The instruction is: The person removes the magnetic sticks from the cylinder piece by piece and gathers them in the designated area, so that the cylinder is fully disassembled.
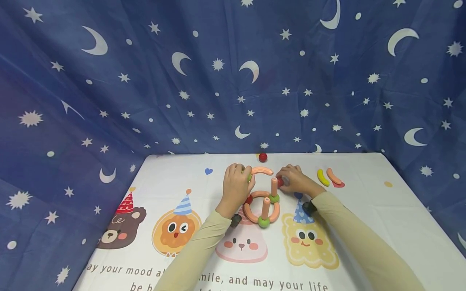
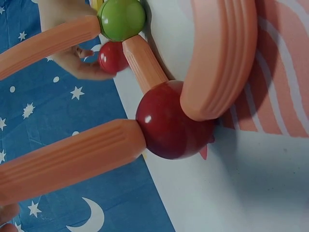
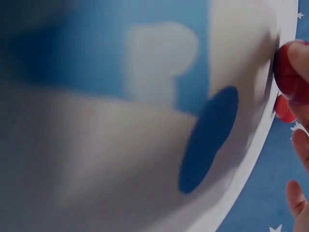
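Left wrist view: one orange rod (image 2: 72, 157) projecting from the frame's red joint ball (image 2: 169, 121), largely masked by the left hand (image 1: 236, 184) in the head view. Right wrist view: thumb and finger of the right hand (image 1: 296, 180) pinching a red ball (image 3: 287, 72), other fingers spread apart.

Surroundings: spare red ball (image 1: 263, 157) at the worktop's (image 1: 367, 206) back edge; yellow curved piece (image 1: 323, 178) and orange curved piece (image 1: 333, 176) right of the right hand; starry blue curtain (image 1: 225, 48) behind.

Ring frame (image 1: 275, 213), orange segments: on the worktop, between and nearer than both hands. Left hand: fingers curled round a green ball (image 1: 249, 177) bearing a curved rod (image 1: 262, 170).
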Action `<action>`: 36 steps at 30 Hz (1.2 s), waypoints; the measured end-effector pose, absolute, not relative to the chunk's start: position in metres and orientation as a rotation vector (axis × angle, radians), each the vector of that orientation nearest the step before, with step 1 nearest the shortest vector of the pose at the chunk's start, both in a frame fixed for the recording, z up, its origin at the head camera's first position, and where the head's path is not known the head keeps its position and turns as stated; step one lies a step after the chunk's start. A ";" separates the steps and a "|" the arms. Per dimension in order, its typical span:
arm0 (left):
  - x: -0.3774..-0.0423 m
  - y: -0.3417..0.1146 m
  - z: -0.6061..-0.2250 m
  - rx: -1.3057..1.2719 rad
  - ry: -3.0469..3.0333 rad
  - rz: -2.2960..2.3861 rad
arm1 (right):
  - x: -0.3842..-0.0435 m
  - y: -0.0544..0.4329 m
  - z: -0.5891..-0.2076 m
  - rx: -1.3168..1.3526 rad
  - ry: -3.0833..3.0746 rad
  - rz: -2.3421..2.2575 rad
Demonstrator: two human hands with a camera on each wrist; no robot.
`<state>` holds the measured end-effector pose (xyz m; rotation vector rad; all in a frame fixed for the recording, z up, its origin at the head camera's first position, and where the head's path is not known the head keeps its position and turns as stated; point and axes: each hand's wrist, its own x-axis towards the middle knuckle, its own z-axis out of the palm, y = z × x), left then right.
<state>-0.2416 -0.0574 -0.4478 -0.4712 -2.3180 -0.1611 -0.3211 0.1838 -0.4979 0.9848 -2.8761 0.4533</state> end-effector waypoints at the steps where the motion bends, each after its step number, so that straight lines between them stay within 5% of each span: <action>1: -0.242 -0.057 -0.448 -0.472 -2.316 -0.163 | -0.323 0.182 -0.497 0.963 -2.879 0.456; 10: -0.242 -0.057 -0.448 -0.482 -2.304 -0.169 | -0.331 0.180 -0.491 0.715 -2.828 0.453; 36: -0.241 -0.057 -0.449 -0.472 -2.288 -0.159 | -0.297 0.188 -0.464 0.730 -2.633 0.575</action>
